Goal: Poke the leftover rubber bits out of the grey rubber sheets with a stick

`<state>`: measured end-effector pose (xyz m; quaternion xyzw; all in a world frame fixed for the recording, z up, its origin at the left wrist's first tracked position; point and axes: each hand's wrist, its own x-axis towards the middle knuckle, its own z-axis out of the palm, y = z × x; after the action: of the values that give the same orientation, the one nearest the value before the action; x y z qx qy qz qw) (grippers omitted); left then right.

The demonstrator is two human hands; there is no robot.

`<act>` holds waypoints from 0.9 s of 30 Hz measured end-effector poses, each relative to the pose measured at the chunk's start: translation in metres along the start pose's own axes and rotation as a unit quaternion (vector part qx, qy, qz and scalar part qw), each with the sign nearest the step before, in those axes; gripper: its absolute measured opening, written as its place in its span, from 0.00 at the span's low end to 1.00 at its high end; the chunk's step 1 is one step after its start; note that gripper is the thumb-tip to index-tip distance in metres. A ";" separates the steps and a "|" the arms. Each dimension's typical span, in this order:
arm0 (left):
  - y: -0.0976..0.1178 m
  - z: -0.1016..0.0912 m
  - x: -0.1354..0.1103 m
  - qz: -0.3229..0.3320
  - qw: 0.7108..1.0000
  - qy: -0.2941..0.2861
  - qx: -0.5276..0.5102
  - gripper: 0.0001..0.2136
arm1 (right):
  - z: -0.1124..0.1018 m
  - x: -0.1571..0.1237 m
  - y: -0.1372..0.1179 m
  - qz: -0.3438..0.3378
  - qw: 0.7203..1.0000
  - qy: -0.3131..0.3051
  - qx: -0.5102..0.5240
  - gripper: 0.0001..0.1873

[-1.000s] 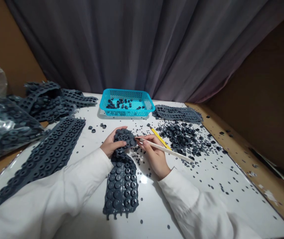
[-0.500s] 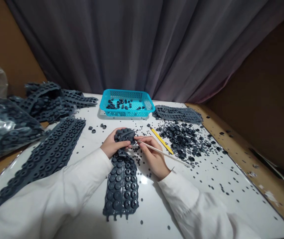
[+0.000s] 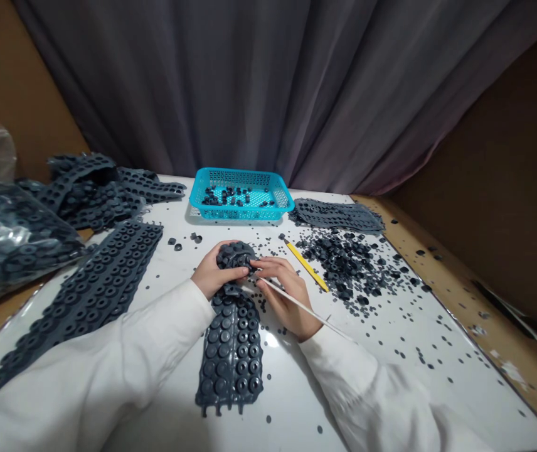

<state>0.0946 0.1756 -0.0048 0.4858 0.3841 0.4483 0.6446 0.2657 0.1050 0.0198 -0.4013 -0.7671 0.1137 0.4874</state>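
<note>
A dark grey rubber sheet (image 3: 231, 351) with rows of round moulded studs and rings runs down the middle of the white table. Its far end is curled up, and my left hand (image 3: 212, 274) is closed around that end, thumb across the front. Between the fingers of my right hand (image 3: 292, 300) lies a thin white stick-like tool (image 3: 292, 296), slanting back over the wrist. The right fingertips touch the curled end of the sheet. What sits exactly under those fingertips is hidden.
Behind my hands stands a blue basket (image 3: 240, 213) with small black parts. A yellow pen-like tool (image 3: 306, 267) lies right, beside a heap of black bits (image 3: 350, 260). More sheets lie left (image 3: 85, 289) and back right (image 3: 339, 215). A filled plastic bag (image 3: 9, 238) is far left.
My right fingers have moved in onto the curled end of the sheet. The white tool has swung down towards the wrist, its tip away from the sheet. My left hand keeps its hold.
</note>
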 end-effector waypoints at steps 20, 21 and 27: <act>0.007 0.005 -0.002 -0.022 1.000 -0.004 -0.015 0.31 | 0.000 0.000 0.015 -0.132 0.973 -0.056 -0.181 0.07; 0.007 0.005 -0.003 -0.028 0.999 -0.006 -0.019 0.32 | 0.001 -0.001 0.015 -0.128 0.975 -0.052 -0.175 0.07; 0.006 0.006 -0.005 -0.038 0.999 -0.011 -0.015 0.33 | 0.002 -0.001 0.017 -0.059 0.990 0.004 -0.129 0.08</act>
<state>0.0974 0.1703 0.0031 0.4660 0.3887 0.4235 0.6726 0.2727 0.1154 0.0088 -0.4155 -0.7957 -0.0169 0.4404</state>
